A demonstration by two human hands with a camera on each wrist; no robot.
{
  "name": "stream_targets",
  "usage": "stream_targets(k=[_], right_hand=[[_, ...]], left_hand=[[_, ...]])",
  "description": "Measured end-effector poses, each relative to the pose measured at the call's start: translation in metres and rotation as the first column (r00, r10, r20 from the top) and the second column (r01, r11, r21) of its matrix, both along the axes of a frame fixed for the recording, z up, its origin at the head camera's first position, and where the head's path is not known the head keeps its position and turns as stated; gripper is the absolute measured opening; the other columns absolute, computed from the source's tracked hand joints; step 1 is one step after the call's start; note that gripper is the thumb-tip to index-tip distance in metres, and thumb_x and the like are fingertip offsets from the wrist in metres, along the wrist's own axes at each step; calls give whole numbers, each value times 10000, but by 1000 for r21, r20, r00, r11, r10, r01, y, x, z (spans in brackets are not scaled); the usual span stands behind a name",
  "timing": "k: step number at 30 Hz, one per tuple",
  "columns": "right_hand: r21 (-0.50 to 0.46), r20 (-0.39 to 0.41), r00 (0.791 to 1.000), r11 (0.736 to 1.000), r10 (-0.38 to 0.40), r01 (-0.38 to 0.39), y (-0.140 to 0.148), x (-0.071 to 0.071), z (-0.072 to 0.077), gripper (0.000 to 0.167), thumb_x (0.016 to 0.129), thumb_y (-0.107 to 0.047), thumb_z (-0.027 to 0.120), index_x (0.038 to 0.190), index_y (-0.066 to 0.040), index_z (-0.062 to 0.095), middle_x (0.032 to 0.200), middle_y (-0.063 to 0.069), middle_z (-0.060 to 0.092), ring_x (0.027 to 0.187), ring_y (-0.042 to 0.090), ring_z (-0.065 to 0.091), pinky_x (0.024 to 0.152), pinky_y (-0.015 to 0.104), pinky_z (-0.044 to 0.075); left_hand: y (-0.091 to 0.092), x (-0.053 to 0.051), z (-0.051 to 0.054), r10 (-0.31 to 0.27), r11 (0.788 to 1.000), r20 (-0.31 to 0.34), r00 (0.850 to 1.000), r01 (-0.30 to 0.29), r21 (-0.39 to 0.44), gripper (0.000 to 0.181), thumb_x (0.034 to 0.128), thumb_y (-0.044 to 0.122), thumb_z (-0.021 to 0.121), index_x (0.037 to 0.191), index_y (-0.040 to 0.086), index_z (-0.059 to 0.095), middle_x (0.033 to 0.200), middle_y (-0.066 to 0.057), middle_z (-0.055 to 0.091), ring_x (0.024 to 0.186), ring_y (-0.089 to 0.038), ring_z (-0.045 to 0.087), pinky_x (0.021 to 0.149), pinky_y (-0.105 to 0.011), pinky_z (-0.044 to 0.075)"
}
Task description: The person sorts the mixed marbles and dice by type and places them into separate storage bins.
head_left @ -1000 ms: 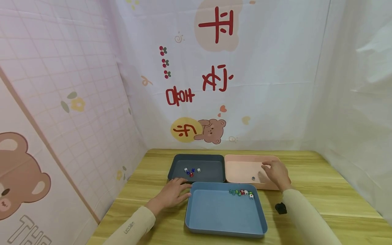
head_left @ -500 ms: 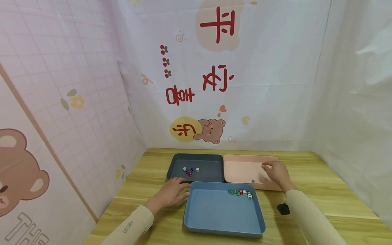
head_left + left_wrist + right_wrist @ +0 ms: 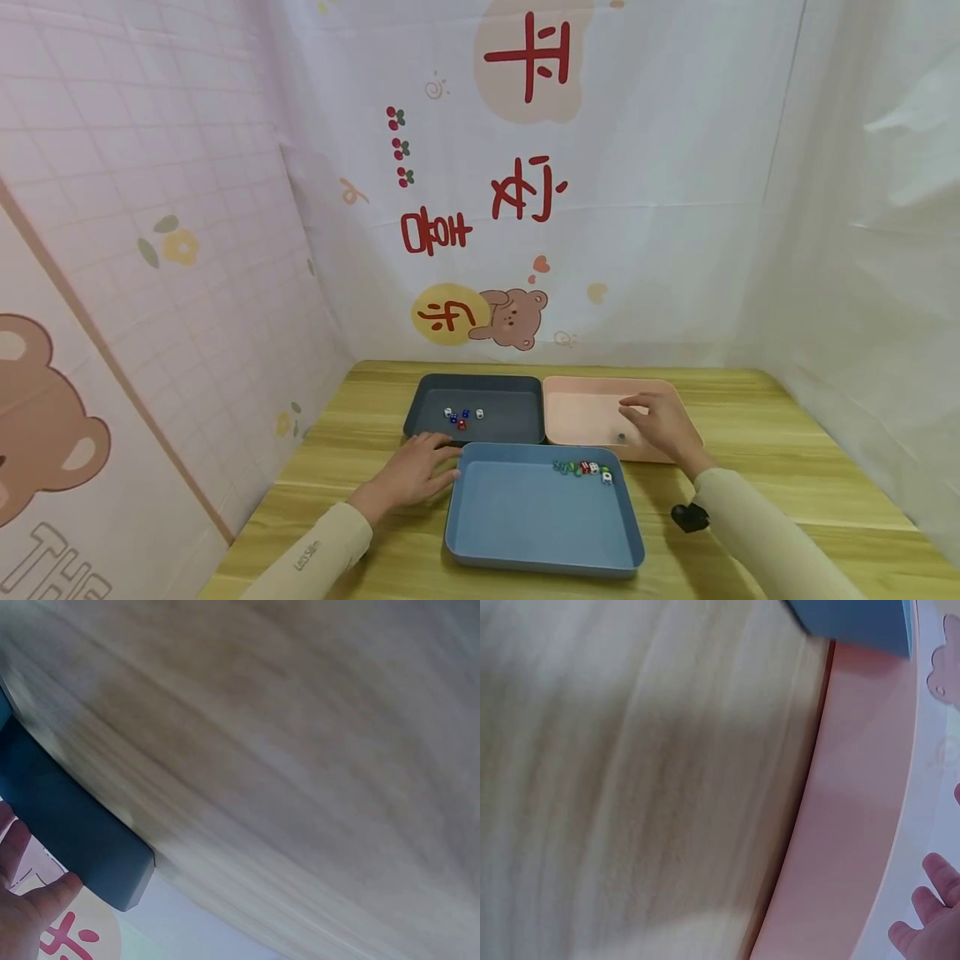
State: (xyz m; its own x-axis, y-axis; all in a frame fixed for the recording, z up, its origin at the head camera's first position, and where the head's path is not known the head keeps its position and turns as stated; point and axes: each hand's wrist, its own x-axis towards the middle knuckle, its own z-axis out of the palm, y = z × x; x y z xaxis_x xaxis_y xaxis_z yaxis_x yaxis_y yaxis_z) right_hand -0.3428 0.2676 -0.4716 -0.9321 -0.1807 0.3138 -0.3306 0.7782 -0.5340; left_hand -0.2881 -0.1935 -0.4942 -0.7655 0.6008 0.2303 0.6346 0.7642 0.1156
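My right hand (image 3: 660, 423) hovers over the pink tray (image 3: 581, 385), its fingers extended and nothing visible held between them. Below its fingertips lies a small greyish piece (image 3: 621, 437), too small to identify. In the right wrist view, spread fingertips (image 3: 930, 904) show beyond the pink tray's wall. My left hand (image 3: 414, 471) rests with relaxed fingers by the dark tray's near edge and the blue tray's left corner. Several white, blue and red dice (image 3: 461, 424) lie in the dark tray (image 3: 517, 380). Along the far right of the blue tray (image 3: 540, 521) sit green, red and white dice (image 3: 594, 468).
The dark and pink trays stand side by side at the back, with the blue tray in front of them. All stand on a wooden table (image 3: 300, 500). A black object (image 3: 690, 517) shows beside the right sleeve. Printed cloth (image 3: 637, 208) hangs behind the table.
My right hand has shifted slightly left over the pink tray. The left hand stays beside the trays, and the dice lie as before. The whole head view has drifted a little.
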Motion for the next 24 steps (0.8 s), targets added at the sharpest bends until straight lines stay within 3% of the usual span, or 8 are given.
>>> stream_targets(k=[3,8,17,20,24], right_hand=[[-15,15,1000,1000,15,-14,-3,4,0,325,990,-286,637,1208,-59,714,1329,231,581,1223,441,515,939,614,445],[-73,22,997,995,72,-71,-12,10,-3,306,983,-250,647,1175,-23,719,1351,302,533,1281,502,440,973,630,416],[-184,25,985,969,172,-165,-31,28,-23,279,941,-218,699,1120,-8,740,1418,349,438,1381,553,257,1013,644,373],[-151,-24,983,972,180,-181,-37,33,-30,228,906,-211,737,1066,-52,771,1392,343,473,1376,562,260,1054,686,273],[-31,-98,980,984,174,-178,-43,40,-37,186,848,-222,792,1013,-135,799,1356,300,533,1359,553,303,1016,783,111]], left_hand=[[0,0,-1,0,1000,-2,1000,0,3,389,1009,357,577,1326,141,648,1339,-133,561,1211,-323,523,1023,-550,406],[0,0,-1,2,1000,0,1000,-2,1,381,1007,351,581,1322,148,650,1340,-132,562,1224,-331,519,1042,-555,389],[0,2,0,9,1000,-11,1000,-9,4,378,1010,358,574,1326,164,647,1343,-125,557,1223,-339,515,1026,-599,380],[0,2,0,12,1000,-7,1000,-12,3,379,1011,363,570,1329,170,645,1348,-125,554,1231,-338,511,1033,-606,371],[1,2,-1,17,1000,-3,1000,-17,-3,381,1011,370,569,1330,175,643,1352,-119,551,1237,-328,509,1049,-596,363]])
